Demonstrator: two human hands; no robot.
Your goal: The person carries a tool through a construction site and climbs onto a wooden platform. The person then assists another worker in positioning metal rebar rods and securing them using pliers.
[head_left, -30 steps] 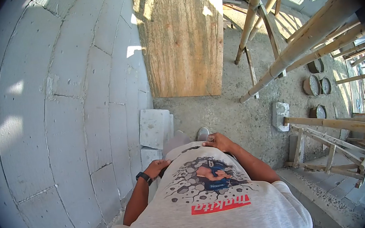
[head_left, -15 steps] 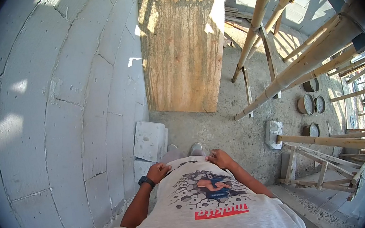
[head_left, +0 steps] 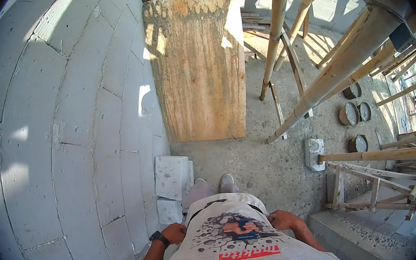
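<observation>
My left hand (head_left: 175,233), with a black watch on its wrist, is closed at the left side of my light grey shirt (head_left: 231,245), its curled fingers pinching the fabric. At the shirt's opposite side, my right hand (head_left: 282,220) is also closed, with its fingertips on the cloth. A dark band shows across the shirt near the waist. Below me, my shoes (head_left: 227,179) stand on the concrete floor, close to pale blocks (head_left: 172,177) at the wall's foot.
A stained plywood board (head_left: 199,74) lies ahead beside the grey block wall (head_left: 76,145). Bamboo poles (head_left: 334,64) slant across the right. Several round buckets (head_left: 349,114), a concrete block (head_left: 315,155) around a pole's end, and a wooden frame (head_left: 374,193) are also on the right.
Both hands have moved from the shirt's front hem outward and back to its sides. The view has shifted, showing more of the board's far end and a beam beyond it.
</observation>
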